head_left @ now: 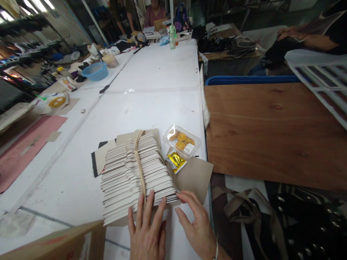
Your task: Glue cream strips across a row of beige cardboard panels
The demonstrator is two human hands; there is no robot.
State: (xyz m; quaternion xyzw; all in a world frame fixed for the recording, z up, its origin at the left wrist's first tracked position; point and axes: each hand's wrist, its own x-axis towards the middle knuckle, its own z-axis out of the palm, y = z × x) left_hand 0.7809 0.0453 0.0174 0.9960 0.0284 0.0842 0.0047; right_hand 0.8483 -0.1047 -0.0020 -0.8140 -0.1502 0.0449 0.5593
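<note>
Touching banded stack [127, 173] — left fingers [148, 211] spread

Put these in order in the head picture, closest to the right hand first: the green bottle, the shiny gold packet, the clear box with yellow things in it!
From the right hand:
1. Gold packet: ahead, beside the strapped stack.
2. Clear box: just beyond the packet.
3. Green bottle: near the table's far end.

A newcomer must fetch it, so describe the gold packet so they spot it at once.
On the white table, find the strapped stack. Right of it lie a clear box and, nearer the viewer, the packet. Unlike the see-through box, the packet is smaller and shiny gold.
</note>
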